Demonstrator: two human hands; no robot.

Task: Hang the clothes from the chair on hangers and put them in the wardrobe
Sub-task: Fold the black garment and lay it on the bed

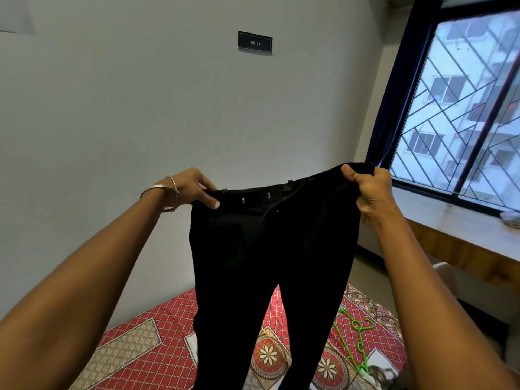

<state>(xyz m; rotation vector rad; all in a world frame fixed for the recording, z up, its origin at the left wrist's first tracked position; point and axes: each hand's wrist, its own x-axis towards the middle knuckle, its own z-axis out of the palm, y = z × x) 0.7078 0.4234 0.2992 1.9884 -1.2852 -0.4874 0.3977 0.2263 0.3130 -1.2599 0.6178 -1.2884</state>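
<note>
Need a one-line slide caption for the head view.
Left hand and right hand hold black trousers up by the waistband above a red patterned bedspread with a green plastic hanger.

grey wall (140, 108), grilled window (464, 108), patterned bed (146, 342).

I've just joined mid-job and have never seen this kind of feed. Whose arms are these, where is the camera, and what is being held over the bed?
There is no machine here. The single picture comes from a wide-angle camera worn on a person's head, looking forward and down, so the two arms reaching into view are that person's own.

The left hand, with bangles on its wrist, and the right hand each grip one end of the waistband of a pair of black trousers, holding them up spread out so the legs hang down.

Below lies a bed with a red patterned bedspread. A green hanger rests on it to the right, not yet used. A window is on the right.
</note>
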